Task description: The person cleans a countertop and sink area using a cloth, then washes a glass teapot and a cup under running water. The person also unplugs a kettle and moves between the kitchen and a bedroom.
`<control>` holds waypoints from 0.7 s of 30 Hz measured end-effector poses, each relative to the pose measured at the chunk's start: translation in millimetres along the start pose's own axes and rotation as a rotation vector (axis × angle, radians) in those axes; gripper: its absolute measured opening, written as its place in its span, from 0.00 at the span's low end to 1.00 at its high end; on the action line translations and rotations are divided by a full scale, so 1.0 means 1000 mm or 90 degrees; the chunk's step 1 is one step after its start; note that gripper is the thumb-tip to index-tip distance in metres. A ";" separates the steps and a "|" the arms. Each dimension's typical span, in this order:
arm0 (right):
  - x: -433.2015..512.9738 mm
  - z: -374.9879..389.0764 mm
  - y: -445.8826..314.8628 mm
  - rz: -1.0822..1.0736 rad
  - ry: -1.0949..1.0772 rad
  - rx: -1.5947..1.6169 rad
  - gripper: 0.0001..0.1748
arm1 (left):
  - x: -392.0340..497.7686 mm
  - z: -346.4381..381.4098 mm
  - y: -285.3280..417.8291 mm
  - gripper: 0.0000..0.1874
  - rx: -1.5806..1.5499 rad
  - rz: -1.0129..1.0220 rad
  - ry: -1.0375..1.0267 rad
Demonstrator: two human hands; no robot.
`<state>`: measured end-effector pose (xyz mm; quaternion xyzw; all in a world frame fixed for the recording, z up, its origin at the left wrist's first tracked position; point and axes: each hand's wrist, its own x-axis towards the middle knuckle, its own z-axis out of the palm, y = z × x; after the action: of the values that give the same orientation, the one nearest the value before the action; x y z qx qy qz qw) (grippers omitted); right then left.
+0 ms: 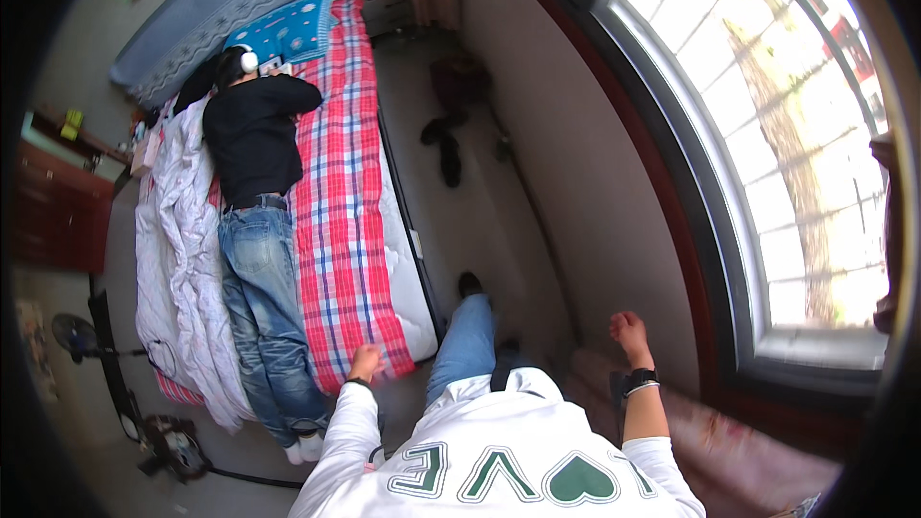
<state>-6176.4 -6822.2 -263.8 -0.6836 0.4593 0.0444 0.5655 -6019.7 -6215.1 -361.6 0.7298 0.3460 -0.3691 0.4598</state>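
My left hand (368, 362) hangs over the foot end of the bed, close to the red plaid sheet (342, 244). Its fingers are curled, and I see nothing in it. Out to the right, my right hand (630, 332) is loosely closed beside the wall below the window, with a black watch (639, 377) on the wrist. Between bed and wall, my leg in blue jeans (468, 338) is stretched forward on the floor. A person (252, 137) in a black top, jeans and white headphones lies face down on the bed.
A crumpled pale quilt (180, 230) and a blue pillow (280, 27) lie on the bed. Dark shoes (450, 158) and a dark bag-like item (460, 79) are in the passage ahead. A barred window (784, 144) is at right; a fan (75, 332) stands left.
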 end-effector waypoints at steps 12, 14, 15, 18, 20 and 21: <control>0.206 0.094 -0.154 0.158 -0.260 -0.135 0.07 | 0.136 0.004 0.211 0.09 -0.062 0.004 0.029; 0.237 0.084 -0.153 0.188 -0.256 -0.096 0.09 | 0.152 0.017 0.313 0.09 -0.086 0.071 0.043; 0.254 0.086 -0.155 0.198 -0.259 -0.072 0.10 | 0.161 0.018 0.357 0.10 -0.068 0.091 0.058; 0.306 0.102 -0.176 0.170 -0.266 -0.096 0.10 | 0.182 0.023 0.476 0.12 -0.107 0.152 0.007; 0.334 0.132 -0.230 0.128 -0.289 -0.255 0.11 | 0.196 0.034 0.541 0.12 -0.117 0.180 -0.002; 0.352 0.154 -0.263 0.109 -0.304 -0.337 0.11 | 0.207 0.042 0.568 0.12 -0.120 0.191 -0.011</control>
<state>-5725.9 -6916.5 -330.4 -0.7356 0.3425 0.3675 0.4544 -5448.1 -6411.6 -315.4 0.7236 0.2624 -0.2688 0.5791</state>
